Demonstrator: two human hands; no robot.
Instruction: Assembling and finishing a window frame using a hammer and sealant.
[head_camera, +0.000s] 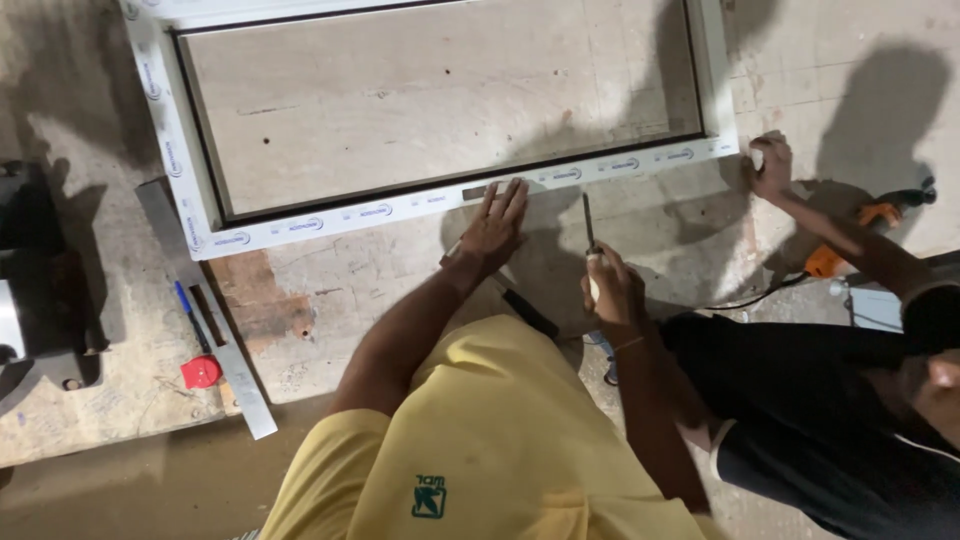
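I am pressing my left hand (493, 228) flat, fingers spread and straight, with the fingertips touching the lower rail of the white window frame (420, 200). The frame is lying flat on the worn wooden table (330, 300), its lower rail running slightly uphill to the right across my view. My right hand (612, 290) is closing in a fist around the pale handle of a chisel (589, 228); the dark blade is pointing up toward the frame, its tip just short of the rail, just beside my left fingertips.

At the frame's right corner a co-worker's hand (770, 165) is gripping the frame's end; whether it is holding something small there, I cannot tell. An orange power tool (860, 225) is lying behind that person's forearm.

To my left on the table: a long metal ruler (215, 330) is lying diagonally, with a blue pen (188, 312) beside it and a small red object (201, 371) touching its edge. A dark machine (40, 280) is sitting at the far left edge.
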